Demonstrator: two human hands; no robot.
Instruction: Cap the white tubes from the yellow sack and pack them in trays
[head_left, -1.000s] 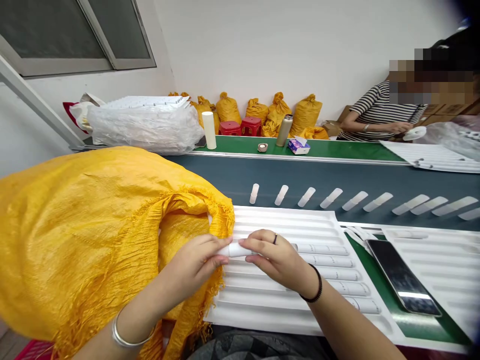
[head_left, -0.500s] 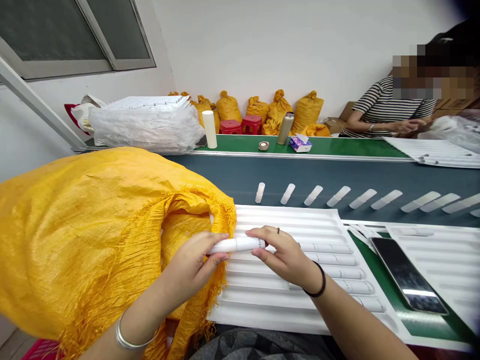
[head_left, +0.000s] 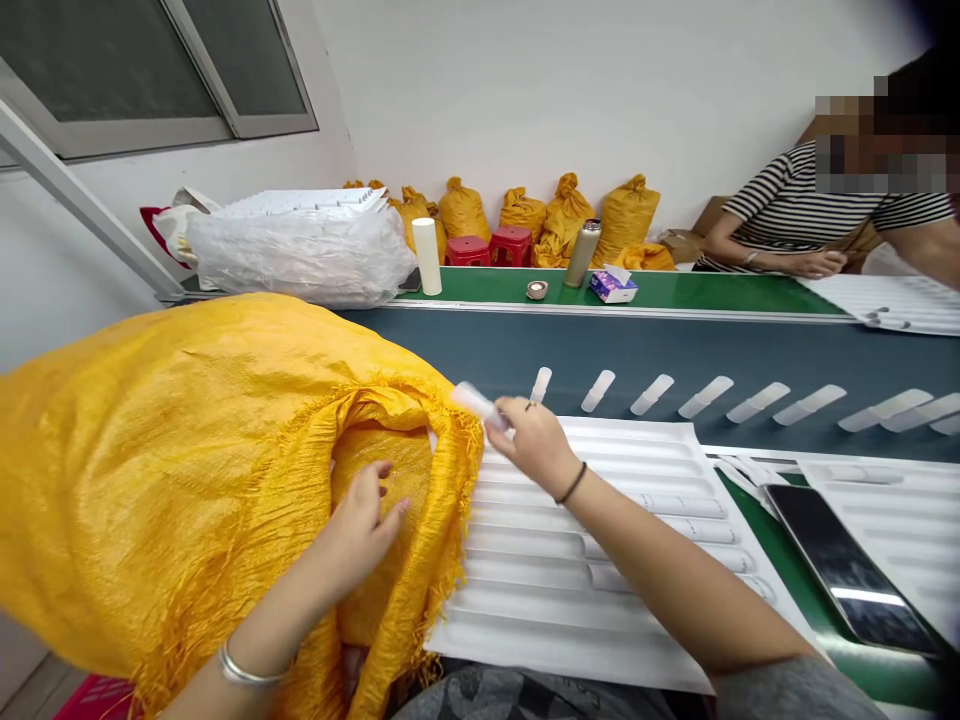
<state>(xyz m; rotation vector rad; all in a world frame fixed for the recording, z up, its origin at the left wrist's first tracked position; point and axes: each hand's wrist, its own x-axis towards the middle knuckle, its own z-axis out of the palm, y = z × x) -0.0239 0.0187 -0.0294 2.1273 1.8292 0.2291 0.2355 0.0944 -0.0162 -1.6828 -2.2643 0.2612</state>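
Observation:
My right hand (head_left: 529,440) pinches a slim white tube (head_left: 480,404), blurred by motion, above the far left corner of a ridged white tray (head_left: 517,610). Several white tubes with small print (head_left: 686,504) lie in the tray's grooves, partly hidden by my right forearm. At the mouth of a large yellow woven sack (head_left: 187,430), my left hand (head_left: 360,530) holds nothing, its thumb and fingers apart. The sack lies on its side with a frayed edge, and its contents are mostly hidden.
Behind the tray, several white tubes (head_left: 705,397) lie slanted along a blue-grey belt (head_left: 465,345). A phone (head_left: 844,565) rests to the right, beside a second tray (head_left: 900,520). Across the belt stand a flask (head_left: 582,254), a tissue box (head_left: 613,285) and a co-worker (head_left: 802,215).
My left hand has let go of the tube and moved left to the sack's mouth. With the tube, my right hand has moved up and away from me. The view has shifted slightly.

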